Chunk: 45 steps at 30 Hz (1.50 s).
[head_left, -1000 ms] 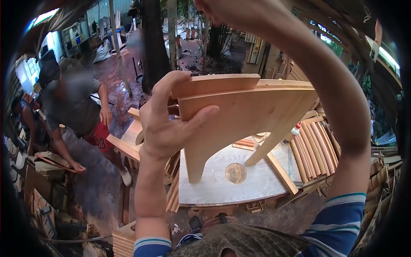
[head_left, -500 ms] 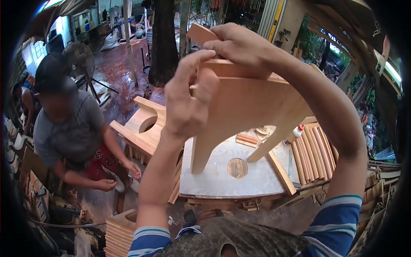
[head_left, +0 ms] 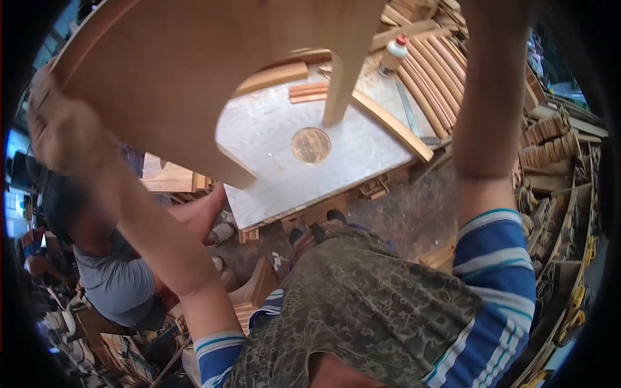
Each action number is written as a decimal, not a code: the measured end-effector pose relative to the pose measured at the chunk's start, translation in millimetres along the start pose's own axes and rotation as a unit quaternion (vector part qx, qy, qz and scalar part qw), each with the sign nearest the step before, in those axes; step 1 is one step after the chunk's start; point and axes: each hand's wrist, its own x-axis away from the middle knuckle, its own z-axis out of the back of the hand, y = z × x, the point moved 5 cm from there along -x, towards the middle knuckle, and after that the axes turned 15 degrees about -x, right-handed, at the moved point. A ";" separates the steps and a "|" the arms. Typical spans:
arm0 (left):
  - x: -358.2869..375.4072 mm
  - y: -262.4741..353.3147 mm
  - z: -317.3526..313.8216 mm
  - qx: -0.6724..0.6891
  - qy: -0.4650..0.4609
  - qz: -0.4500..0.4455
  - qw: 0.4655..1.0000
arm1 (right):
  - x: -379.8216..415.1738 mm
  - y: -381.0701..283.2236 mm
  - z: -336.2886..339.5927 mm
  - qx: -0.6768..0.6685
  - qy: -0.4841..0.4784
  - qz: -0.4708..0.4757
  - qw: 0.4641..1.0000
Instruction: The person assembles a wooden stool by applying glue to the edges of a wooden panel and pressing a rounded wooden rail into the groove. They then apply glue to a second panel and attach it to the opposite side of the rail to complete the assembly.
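Note:
A large pale wooden panel [head_left: 174, 71] with an arched cutout and two legs looms close at the upper left, tilted over the worktop. My left hand [head_left: 68, 126] is closed around its left edge, slightly blurred. The ends of its legs overlap the whitish worktop board [head_left: 259, 165], which has a round wooden disc [head_left: 311, 145] set in it. My right forearm reaches up past the top of the view, so the right hand is out of sight.
Right of the panel lie a wooden strip [head_left: 391, 126], a red-capped glue bottle [head_left: 393, 55] and a row of curved slats [head_left: 433, 77]. Short reddish sticks [head_left: 309, 92] lie behind the disc. A person in a grey shirt [head_left: 119, 284] bends low at left. Shelves of wood parts [head_left: 556, 174] stand at right.
My left hand has moved from the panel's top to its left edge, and the small wood block is out of view. The panel looms nearer, my view tips downward, and the person at left bends lower.

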 end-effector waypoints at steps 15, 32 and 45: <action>7.9 27.2 16.0 0.066 -0.023 0.120 0.990 | 87.2 44.2 -10.6 -0.377 0.101 -0.227 0.892; 16.6 33.8 11.3 0.090 -0.080 0.101 0.988 | -53.5 38.0 -72.9 -0.438 -0.060 -0.061 0.895; 14.3 32.6 8.1 0.102 -0.079 0.109 0.986 | -61.3 40.3 -84.8 -0.518 -0.100 -0.094 0.844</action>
